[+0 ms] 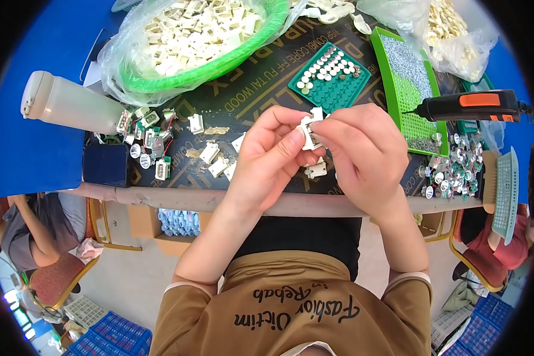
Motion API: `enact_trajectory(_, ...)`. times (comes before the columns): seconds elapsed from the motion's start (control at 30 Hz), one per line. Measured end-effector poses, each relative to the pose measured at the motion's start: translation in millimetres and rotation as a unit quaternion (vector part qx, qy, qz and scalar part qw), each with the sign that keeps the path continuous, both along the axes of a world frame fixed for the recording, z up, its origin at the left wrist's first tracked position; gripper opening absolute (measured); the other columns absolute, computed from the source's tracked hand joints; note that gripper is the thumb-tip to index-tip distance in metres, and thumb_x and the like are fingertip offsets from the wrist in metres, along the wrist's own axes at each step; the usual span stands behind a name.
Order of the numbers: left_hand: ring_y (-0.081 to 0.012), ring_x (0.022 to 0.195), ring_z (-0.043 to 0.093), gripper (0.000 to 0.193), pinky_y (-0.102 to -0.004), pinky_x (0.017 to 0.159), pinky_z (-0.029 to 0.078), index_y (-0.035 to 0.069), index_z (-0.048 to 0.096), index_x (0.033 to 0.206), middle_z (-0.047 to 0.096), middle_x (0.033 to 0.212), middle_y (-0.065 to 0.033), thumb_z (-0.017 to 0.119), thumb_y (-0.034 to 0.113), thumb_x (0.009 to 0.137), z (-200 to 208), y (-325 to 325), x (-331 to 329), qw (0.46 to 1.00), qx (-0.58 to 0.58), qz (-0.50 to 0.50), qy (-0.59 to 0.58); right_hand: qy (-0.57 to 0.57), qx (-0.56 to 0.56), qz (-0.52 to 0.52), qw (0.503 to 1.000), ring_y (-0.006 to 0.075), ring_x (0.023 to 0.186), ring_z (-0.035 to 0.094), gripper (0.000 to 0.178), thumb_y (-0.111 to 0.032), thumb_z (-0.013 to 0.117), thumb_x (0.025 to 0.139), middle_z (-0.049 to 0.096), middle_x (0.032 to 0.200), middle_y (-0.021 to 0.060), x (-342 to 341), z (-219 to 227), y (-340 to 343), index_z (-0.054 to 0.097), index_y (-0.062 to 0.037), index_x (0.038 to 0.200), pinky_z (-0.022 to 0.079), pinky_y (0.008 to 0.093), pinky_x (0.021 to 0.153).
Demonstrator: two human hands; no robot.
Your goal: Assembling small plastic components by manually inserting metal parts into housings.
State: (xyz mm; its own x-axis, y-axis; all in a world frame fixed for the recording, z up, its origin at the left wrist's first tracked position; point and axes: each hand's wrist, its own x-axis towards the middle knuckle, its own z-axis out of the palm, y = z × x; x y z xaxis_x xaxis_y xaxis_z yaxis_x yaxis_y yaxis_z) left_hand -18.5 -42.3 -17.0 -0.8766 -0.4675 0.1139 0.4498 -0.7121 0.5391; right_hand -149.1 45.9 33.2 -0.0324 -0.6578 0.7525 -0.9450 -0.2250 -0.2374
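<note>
The white housing (308,134) sits between the hands, above the counter (249,89) — long axis pointing away from the body, leaning slightly right. The left hand (272,145) clamps it; the right hand's (359,148) fingertips touch it (grip hidden).

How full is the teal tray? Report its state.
Partly full: pale round pieces sit in rows toward the far and left edges of the teal tray, while pockets nearer the right hand show bare teal.
</note>
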Motion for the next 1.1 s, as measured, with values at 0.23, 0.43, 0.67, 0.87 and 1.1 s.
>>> enact_trajectory(0.23,-0.0153,0.085,0.060,0.017,-0.0262,0.073,0.051,0.002,0.049,0.107,0.059,0.099,-0.0084,0.051,0.007,0.091,-1.8,-1.3,3.7,0.999,0.024,0.033,-0.016,0.007,0.079,0.038,0.996,0.0230,0.077,0.058,0.029,-0.012,0.064,0.073,0.060,0.089,0.0064,0.1,0.4,7.9,0.064,-0.0082,0.102,0.043,0.0332,0.067)
enact_trajectory(0.43,-0.0174,0.078,0.054,0.019,-0.0275,0.068,0.043,0.001,0.051,0.106,0.057,0.091,-0.0107,0.050,0.012,0.091,7.2,1.3,-1.1,0.997,0.000,0.034,-0.070,0.017,0.226,-0.213,0.950,0.0311,0.077,0.061,0.010,-0.011,0.059,0.079,0.064,0.083,0.0138,-88.1,-3.5,-18.5,0.065,-0.0042,0.082,0.048,0.0389,0.067)
enact_trajectory(0.67,-0.0176,0.076,0.053,0.020,-0.0280,0.068,0.042,0.001,0.050,0.107,0.057,0.090,-0.0115,0.049,0.013,0.092,7.9,1.2,1.1,0.997,0.000,0.029,-0.069,0.042,0.320,-0.265,0.909,0.0339,0.067,0.061,0.011,-0.015,0.062,0.075,0.063,0.068,0.0133,-105.1,-10.1,-36.9,0.066,-0.0055,0.072,0.048,0.0420,0.060)
enact_trajectory(0.87,-0.0179,0.077,0.052,0.020,-0.0281,0.069,0.042,0.001,0.050,0.107,0.056,0.091,-0.0126,0.050,0.013,0.092,4.0,0.6,1.1,0.997,0.011,0.024,-0.066,0.036,0.330,-0.296,0.896,0.0292,0.071,0.062,0.011,-0.017,0.064,0.074,0.065,0.072,0.0105,-104.8,-13.4,-38.3,0.067,-0.0071,0.077,0.048,0.0388,0.064)
enact_trajectory(1.1,-0.0184,0.080,0.052,0.019,-0.0282,0.069,0.042,0.001,0.050,0.109,0.056,0.093,-0.0124,0.049,0.011,0.092,6.0,1.2,0.5,0.998,0.017,0.023,-0.047,0.054,0.284,-0.252,0.924,0.0313,0.071,0.061,0.006,-0.012,0.063,0.073,0.063,0.071,0.0132,-106.3,-22.0,-31.8,0.066,-0.0066,0.074,0.048,0.0407,0.063)
